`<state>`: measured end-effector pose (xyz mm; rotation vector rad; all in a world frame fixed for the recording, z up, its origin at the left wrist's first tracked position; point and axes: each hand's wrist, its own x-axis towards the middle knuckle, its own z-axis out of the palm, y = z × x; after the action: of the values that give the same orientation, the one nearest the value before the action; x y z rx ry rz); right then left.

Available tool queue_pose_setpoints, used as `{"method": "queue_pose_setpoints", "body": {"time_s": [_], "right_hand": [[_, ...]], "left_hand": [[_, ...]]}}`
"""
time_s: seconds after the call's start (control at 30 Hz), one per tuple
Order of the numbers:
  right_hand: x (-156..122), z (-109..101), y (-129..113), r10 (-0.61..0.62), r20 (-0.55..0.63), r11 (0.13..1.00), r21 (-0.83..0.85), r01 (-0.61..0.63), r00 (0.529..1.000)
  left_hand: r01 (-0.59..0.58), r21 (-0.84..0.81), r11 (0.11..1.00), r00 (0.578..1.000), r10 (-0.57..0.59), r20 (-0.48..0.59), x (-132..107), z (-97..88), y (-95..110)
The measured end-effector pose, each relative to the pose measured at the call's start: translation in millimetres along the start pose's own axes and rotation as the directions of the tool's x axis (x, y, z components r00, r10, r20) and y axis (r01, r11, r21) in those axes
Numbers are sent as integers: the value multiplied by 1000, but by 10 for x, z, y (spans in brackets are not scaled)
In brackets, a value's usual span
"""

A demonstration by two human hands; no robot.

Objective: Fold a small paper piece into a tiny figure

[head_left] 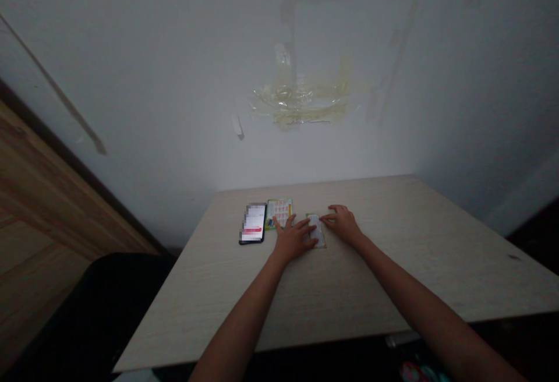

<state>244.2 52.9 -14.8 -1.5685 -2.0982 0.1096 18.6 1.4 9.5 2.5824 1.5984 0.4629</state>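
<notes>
A small card with a green edge (pixel 317 232) lies flat on the light wooden table (pixel 393 242). My left hand (pixel 293 237) rests on the table with its fingers spread flat, the fingertips on the card's left side. My right hand (pixel 343 222) lies flat beside the card, its fingertips touching the card's right edge. A second card with a colourful print (pixel 279 211) lies just behind my left hand. A black phone (pixel 253 223) with its screen lit lies to the left of that card.
The table stands against a white wall (pixel 174 108) with old tape residue (pixel 301 99). A wooden panel (pixel 39 195) runs along the left. A dark seat or object (pixel 87 312) is at the table's left front corner.
</notes>
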Motion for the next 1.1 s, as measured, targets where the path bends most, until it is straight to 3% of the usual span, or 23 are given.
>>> {"method": "queue_pose_setpoints", "body": {"time_s": [0.73, 0.97, 1.1], "right_hand": [[172, 106, -11, 60, -96, 998, 12, -60, 994], [154, 115, 86, -1, -108, 990, 141, 16, 994], [134, 69, 52, -25, -78, 990, 136, 35, 997]], "left_hand": [[9, 20, 1000, 1000, -9, -1, -12, -25, 23], [3, -3, 1000, 1000, -3, -3, -14, -12, 10], [12, 7, 1000, 1000, -12, 6, -12, -13, 14]]}}
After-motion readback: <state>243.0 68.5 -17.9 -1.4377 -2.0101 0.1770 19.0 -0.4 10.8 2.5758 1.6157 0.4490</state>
